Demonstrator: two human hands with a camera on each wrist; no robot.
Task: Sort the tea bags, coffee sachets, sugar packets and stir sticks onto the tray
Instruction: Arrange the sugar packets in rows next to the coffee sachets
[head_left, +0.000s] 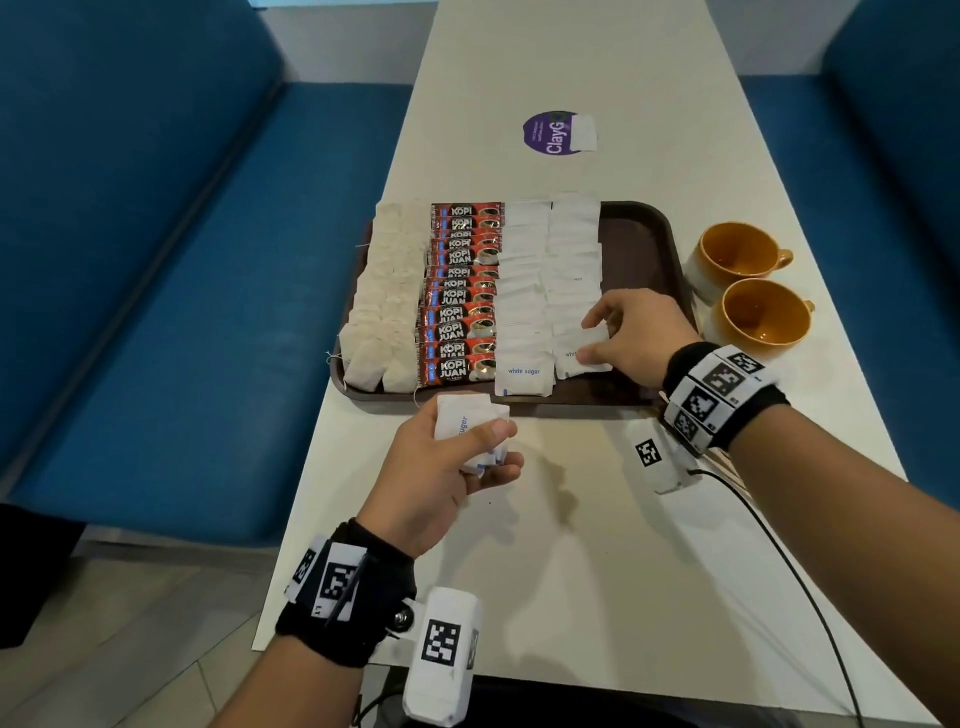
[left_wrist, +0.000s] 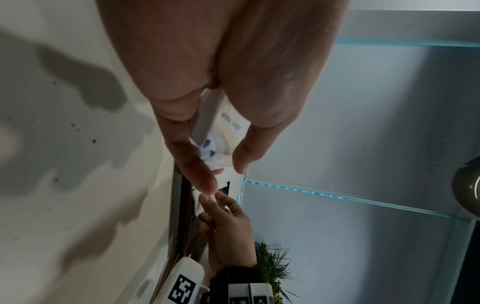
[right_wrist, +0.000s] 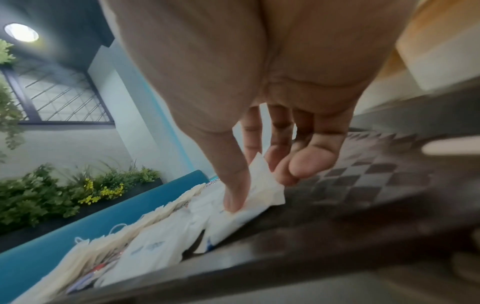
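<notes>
Hands first, nearest to us: our left hand (head_left: 441, 457) hovers above the white desk (head_left: 597, 571) just short of the tray's near edge, fingers and thumb curled round a small stack of white sugar packets (head_left: 470, 431); the left wrist view shows the blue "white sugar" print between thumb and fingers. The stack's long axis runs roughly away from us, toward the tray. Just beyond and to the right, our right hand (head_left: 631, 338) is over the brown tray (head_left: 644, 234), palm down, thumb and fingertips pinching one sugar packet (head_left: 592, 345) at the near end of the right-hand sugar column (head_left: 571, 270); in the right wrist view the packet is tilted, one edge touching the packets beneath, not yet lying flat. We judge the right hand is the placing hand and the left is the supply, so the coming move turns on the short gap between them: the left stack lies to the near left of the right hand. On the tray, running left from the sugar, are a column of red coffee sachets (head_left: 460, 296) and then tea bags (head_left: 384, 301). The right part of the tray is bare. Stir sticks cannot be made out with confidence. To the right of the tray stand two orange cups (head_left: 748, 286).
</notes>
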